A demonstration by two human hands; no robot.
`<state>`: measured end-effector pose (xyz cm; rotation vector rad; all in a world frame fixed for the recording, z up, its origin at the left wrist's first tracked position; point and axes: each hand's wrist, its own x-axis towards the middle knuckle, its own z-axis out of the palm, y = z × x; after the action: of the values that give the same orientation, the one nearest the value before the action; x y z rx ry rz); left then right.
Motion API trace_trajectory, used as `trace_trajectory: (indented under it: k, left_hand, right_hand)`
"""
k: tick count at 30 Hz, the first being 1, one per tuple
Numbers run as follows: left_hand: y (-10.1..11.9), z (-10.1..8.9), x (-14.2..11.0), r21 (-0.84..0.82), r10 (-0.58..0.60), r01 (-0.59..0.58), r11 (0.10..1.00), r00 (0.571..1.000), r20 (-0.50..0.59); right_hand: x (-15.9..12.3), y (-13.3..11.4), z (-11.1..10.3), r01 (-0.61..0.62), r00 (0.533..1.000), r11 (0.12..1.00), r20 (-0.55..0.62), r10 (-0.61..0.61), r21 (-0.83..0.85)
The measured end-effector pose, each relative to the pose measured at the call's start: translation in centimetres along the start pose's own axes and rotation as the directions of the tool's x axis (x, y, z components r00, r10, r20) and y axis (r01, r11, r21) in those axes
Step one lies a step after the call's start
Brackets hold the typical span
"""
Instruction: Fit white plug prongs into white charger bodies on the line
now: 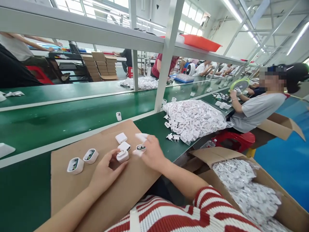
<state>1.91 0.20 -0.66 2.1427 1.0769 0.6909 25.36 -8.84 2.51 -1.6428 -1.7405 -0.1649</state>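
My left hand (107,167) is closed around a white charger housing (122,156) with a raised part on its top, low over the cardboard sheet (108,196). To its right, my right hand (152,152), with white covers on its fingertips, grips another white charger housing (141,148) whose open end shows a circuit board. Two open housings stand on the cardboard at the left, a larger-looking one (75,165) and one behind it (91,156), both with circuit boards inside. Just beyond my left hand lie two white charger pieces, one (121,138) behind the other (124,146).
A plastic bag spilling white plug parts (195,119) lies to the right. Beyond the cardboard runs a green conveyor belt (60,119) with a white charger (118,116). A metal post (166,61) rises ahead. An open carton (217,158) of bagged parts stands lower right, near a seated co-worker (263,106).
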Motion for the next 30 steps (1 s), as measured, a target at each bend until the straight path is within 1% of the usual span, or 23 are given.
trace_trajectory:
  k: [1, 2, 3, 4, 5, 6, 7, 8, 10, 13, 15, 18, 21, 23, 25, 28, 30]
  left_hand:
    - [0.1, 0.0, -0.1, 0.018, 0.022, -0.022, 1.0, 1.0, -0.017]
    - [0.1, 0.0, -0.2, 0.036, 0.053, -0.052, 0.998, 0.998, -0.031]
    - [0.1, 0.1, -0.2, 0.05, 0.085, -0.083, 0.995, 0.996, -0.04]
    - [0.0, 0.1, -0.2, 0.059, 0.112, -0.109, 0.992, 0.993, -0.044]
    - [0.0, 0.1, -0.1, 0.066, 0.13, -0.127, 0.99, 0.991, -0.041]
    - [-0.1, 0.2, 0.0, 0.072, 0.139, -0.136, 0.988, 0.99, -0.038]
    - [-0.2, 0.2, 0.1, 0.077, 0.142, -0.139, 0.987, 0.989, -0.035]
    - [-0.2, 0.3, 0.1, 0.084, 0.144, -0.141, 0.986, 0.989, -0.032]
    - [-0.3, 0.3, 0.2, 0.104, 0.153, -0.149, 0.983, 0.988, -0.028]
    - [-0.2, 0.3, 0.0, 0.158, 0.19, -0.184, 0.97, 0.981, -0.027]
    - [0.0, 0.2, -0.1, 0.21, 0.24, -0.232, 0.95, 0.971, -0.015]
    - [0.2, 0.2, -0.3, 0.269, 0.309, -0.297, 0.916, 0.951, 0.001]
    - [0.3, 0.3, -0.4, 0.276, 0.309, -0.302, 0.913, 0.951, 0.019]
    - [0.5, 0.4, -0.6, 0.275, 0.28, -0.276, 0.921, 0.96, 0.027]
    - [0.9, 0.3, -1.0, 0.244, 0.233, -0.237, 0.94, 0.971, 0.044]
    - [2.1, -0.5, -1.4, 0.118, 0.178, -0.183, 0.976, 0.982, 0.057]
    - [3.1, -1.7, -0.9, 0.043, 0.159, -0.16, 0.986, 0.987, 0.01]
  right_hand:
    - [-0.9, 1.4, -0.8, -0.083, 0.995, 0.994, -0.059, 0.079, -0.066]
    - [-1.8, 2.9, -1.5, -0.186, 0.981, 0.971, -0.083, 0.175, -0.153]
    - [-2.6, 4.4, -2.1, -0.295, 0.956, 0.922, -0.086, 0.282, -0.253]
    - [-3.3, 5.9, -2.7, -0.392, 0.917, 0.851, -0.074, 0.392, -0.35]
    - [-3.8, 7.2, -3.1, -0.446, 0.88, 0.786, -0.049, 0.472, -0.429]
    - [-4.1, 8.2, -3.4, -0.466, 0.851, 0.736, -0.022, 0.524, -0.492]
    - [-4.1, 9.0, -3.5, -0.457, 0.839, 0.712, 0.009, 0.545, -0.533]
    - [-3.9, 9.5, -3.6, -0.428, 0.841, 0.713, 0.043, 0.539, -0.556]
    - [-2.8, 9.8, -3.4, -0.357, 0.861, 0.746, 0.112, 0.496, -0.562]
    - [-0.1, 9.1, -2.6, -0.274, 0.876, 0.81, 0.213, 0.433, -0.519]
    - [2.2, 8.3, -1.6, -0.247, 0.882, 0.854, 0.258, 0.394, -0.459]
    - [5.4, 7.1, 0.5, -0.216, 0.885, 0.919, 0.331, 0.327, -0.33]
    - [7.2, 6.0, 2.8, -0.202, 0.898, 0.963, 0.36, 0.255, -0.178]
    - [7.3, 5.5, 4.1, -0.206, 0.91, 0.974, 0.348, 0.225, -0.091]
    - [6.7, 5.6, 5.0, -0.194, 0.923, 0.981, 0.333, 0.191, -0.027]
    - [5.3, 6.8, 5.8, -0.131, 0.949, 0.991, 0.289, 0.13, -0.014]
    - [4.7, 8.1, 6.0, -0.089, 0.96, 0.995, 0.262, 0.094, -0.032]
